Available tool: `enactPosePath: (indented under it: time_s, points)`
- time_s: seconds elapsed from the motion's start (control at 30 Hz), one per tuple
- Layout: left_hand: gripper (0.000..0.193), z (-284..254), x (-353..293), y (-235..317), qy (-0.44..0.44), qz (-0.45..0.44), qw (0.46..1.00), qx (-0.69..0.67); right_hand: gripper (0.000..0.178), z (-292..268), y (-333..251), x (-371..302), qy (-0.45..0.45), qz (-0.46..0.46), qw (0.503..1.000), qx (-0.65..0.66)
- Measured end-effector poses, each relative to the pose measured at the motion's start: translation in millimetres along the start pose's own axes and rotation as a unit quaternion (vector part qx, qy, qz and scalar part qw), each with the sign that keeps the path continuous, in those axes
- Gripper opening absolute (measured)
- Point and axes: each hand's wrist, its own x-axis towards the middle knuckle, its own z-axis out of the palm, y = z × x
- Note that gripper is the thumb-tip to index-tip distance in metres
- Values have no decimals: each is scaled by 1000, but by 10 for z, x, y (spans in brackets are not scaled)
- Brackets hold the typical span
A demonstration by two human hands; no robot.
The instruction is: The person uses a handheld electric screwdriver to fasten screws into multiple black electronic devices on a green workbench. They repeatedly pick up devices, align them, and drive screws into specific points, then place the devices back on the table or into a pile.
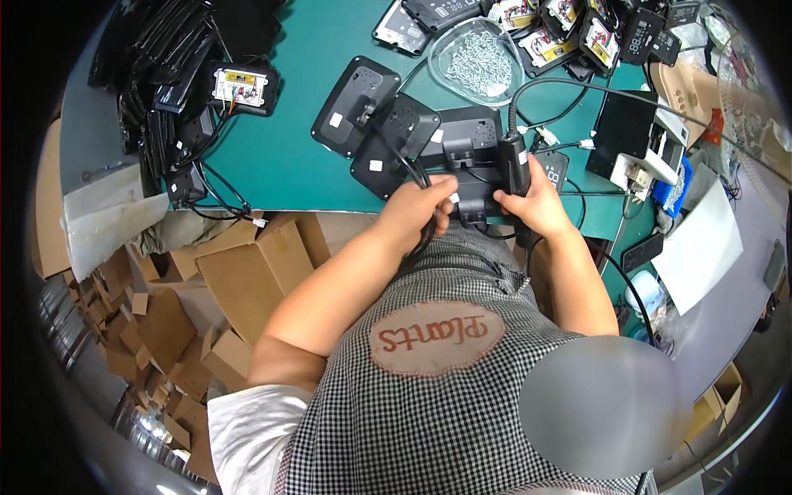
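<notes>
My right hand (540, 202) is closed around a black corded electric screwdriver (516, 165), held upright over the near edge of the bench. My left hand (417, 206) is closed on a bundle of black cables (403, 162). The cables run up to black plastic housings lying face down: one housing (355, 95) at the upper left and another housing (394, 147) beside it. Between my hands sits a black housing with a bracket (478, 186), under the screwdriver's side. A similar bracketed housing (462, 132) lies just beyond it. The screwdriver's tip is hidden.
A clear tray of screws (478, 66) stands beyond the housings. Opened units with wiring (549, 45) are piled at the far right. A black power box (623, 132), phone (642, 252) and blue tray (676, 190) lie rightward. Black parts (165, 58) stack at left; cardboard boxes (256, 264) stand below.
</notes>
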Motion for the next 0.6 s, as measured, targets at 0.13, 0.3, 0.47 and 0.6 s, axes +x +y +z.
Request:
enactPosePath:
  time_s: [0.13,0.3,0.47,0.6]
  points:
    - [27,150,237,-38,18,-12,1000,-20,67,-37,-52,78,-47,17,999,-15]
    - [16,295,505,-95,34,-18,994,-105,57,54,-109,183,-118,51,991,41]
    - [22,256,586,-95,-15,15,990,-143,56,-22,-274,160,-157,7,962,222]
    - [18,304,489,84,-27,67,985,-157,67,-89,-495,-147,-109,-57,971,206]
